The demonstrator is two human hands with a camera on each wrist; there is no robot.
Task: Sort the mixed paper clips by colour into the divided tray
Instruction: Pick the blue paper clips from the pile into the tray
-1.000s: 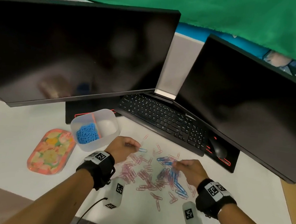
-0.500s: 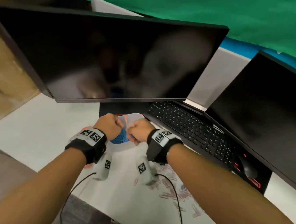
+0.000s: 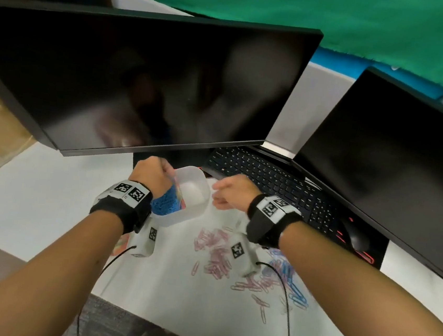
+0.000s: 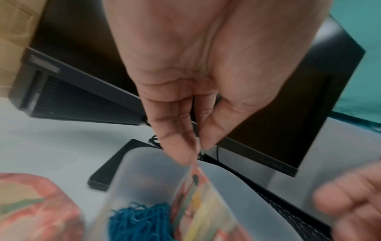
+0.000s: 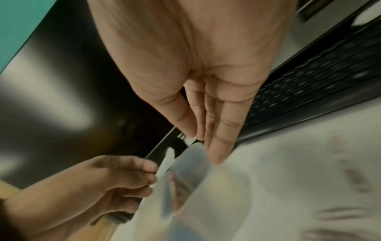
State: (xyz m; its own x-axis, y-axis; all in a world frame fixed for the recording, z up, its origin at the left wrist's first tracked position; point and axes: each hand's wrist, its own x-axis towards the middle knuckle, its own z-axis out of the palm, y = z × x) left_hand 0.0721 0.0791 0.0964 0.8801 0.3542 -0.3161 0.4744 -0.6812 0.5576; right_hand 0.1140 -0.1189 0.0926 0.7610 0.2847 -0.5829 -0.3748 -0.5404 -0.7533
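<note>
The translucent divided tray [image 3: 197, 209] stands in front of the left monitor. Blue clips [image 3: 165, 205] fill its left compartment; the right compartment looks bare. A patterned card divider [image 4: 198, 195] splits it. My left hand [image 3: 166, 171] hovers over the tray's far end, and in the left wrist view its fingertips and thumb [image 4: 195, 151] pinch the divider's top. My right hand [image 3: 217, 194] is just right of the tray rim with straight fingers [image 5: 216, 146], holding nothing. Loose pink clips [image 3: 217, 252] and blue clips [image 3: 286, 273] lie on the white table under my right forearm.
Two dark monitors [image 3: 152, 84] [image 3: 385, 163] overhang the back of the table. A black keyboard [image 3: 268, 178] and a mouse [image 3: 355, 236] sit to the right of the tray. An orange patterned lid [image 4: 37, 207] lies left of the tray. The table's front edge [image 3: 144, 315] is near.
Both hands left the clip pile and came together over the tray. Since then the right hand has drawn back to the right and opened; the left stays at the divider.
</note>
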